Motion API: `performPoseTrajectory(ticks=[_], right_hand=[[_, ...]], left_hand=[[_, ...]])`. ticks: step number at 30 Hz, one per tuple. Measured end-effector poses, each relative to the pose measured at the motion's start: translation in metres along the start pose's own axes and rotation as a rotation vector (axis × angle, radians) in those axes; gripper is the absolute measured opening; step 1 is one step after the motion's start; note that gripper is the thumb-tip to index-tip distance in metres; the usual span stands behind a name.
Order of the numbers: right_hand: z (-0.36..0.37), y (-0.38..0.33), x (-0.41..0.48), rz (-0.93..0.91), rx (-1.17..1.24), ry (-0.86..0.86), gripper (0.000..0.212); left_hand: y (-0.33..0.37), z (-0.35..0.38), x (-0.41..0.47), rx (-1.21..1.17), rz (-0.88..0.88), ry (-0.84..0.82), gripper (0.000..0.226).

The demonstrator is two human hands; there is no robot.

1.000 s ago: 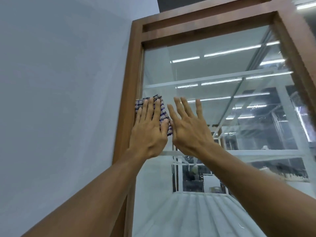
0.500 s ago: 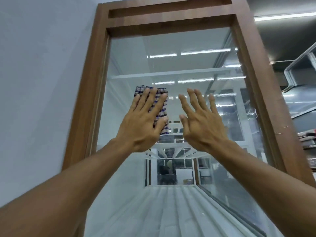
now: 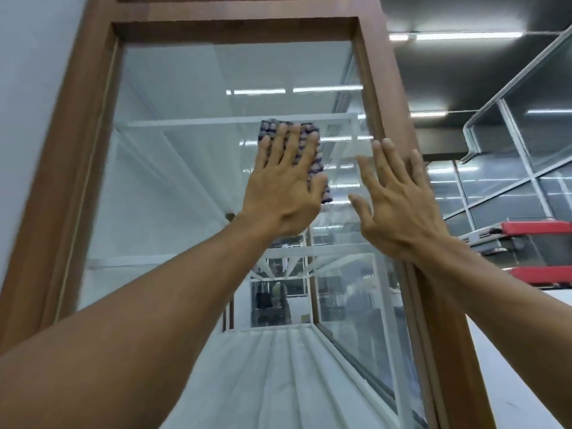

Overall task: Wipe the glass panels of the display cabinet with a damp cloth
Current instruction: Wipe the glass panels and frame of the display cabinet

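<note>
The display cabinet's glass panel (image 3: 173,187) stands in a brown wooden frame (image 3: 77,144) straight ahead. A folded blue-and-white checked cloth (image 3: 312,134) lies flat on the glass in the upper middle. My left hand (image 3: 283,184) presses it against the pane with straight, spread fingers. My right hand (image 3: 399,202) is flat and spread beside it, by the frame's right post (image 3: 399,125), holding nothing. Whether it touches the glass I cannot tell.
A plain pale wall (image 3: 34,72) borders the cabinet on the left. White glass shelves (image 3: 235,120) show inside the cabinet. To the right are glass partitions (image 3: 526,144), ceiling strip lights (image 3: 467,35) and a red rack (image 3: 538,227).
Both hands slid to the right across the glass, the cloth moving from the left post toward the right post. My view turned left to right with them.
</note>
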State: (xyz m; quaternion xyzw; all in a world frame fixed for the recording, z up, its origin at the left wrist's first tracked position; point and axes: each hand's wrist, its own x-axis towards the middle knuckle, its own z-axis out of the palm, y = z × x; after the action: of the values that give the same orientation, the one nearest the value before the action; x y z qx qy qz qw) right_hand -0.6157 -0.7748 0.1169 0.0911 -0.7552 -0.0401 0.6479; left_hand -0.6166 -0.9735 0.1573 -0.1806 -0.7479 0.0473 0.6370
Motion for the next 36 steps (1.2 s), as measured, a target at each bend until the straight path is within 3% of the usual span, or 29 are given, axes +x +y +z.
performPoseTrajectory(ticks=[5,10,16,21,25,31,36], right_hand=[[0.007,0.012,-0.007,-0.013,0.093,0.055,0.074],[0.008,0.012,-0.009,0.070,0.244,0.130,0.065],[0.008,0.014,-0.016,0.061,0.433,0.221,0.068],[0.010,0.002,-0.034,0.081,0.266,0.160,0.068],[0.008,-0.027,-0.029,0.069,0.188,0.119,0.070],[0.016,-0.099,-0.014,-0.026,0.316,0.031,0.070],[0.025,-0.149,-0.005,-0.031,0.276,0.069,0.068]], left_hand=[[0.026,0.014,-0.020,0.045,0.209,-0.045,0.070],[0.040,0.009,0.027,0.014,0.059,-0.010,0.068],[0.080,0.027,0.010,0.027,0.167,-0.046,0.069],[0.053,0.021,-0.034,0.037,0.290,-0.079,0.067],[0.013,0.011,-0.048,0.048,0.209,-0.041,0.067],[-0.037,0.002,-0.077,0.048,0.146,-0.012,0.068],[-0.089,-0.010,-0.105,0.064,0.084,-0.005,0.069]])
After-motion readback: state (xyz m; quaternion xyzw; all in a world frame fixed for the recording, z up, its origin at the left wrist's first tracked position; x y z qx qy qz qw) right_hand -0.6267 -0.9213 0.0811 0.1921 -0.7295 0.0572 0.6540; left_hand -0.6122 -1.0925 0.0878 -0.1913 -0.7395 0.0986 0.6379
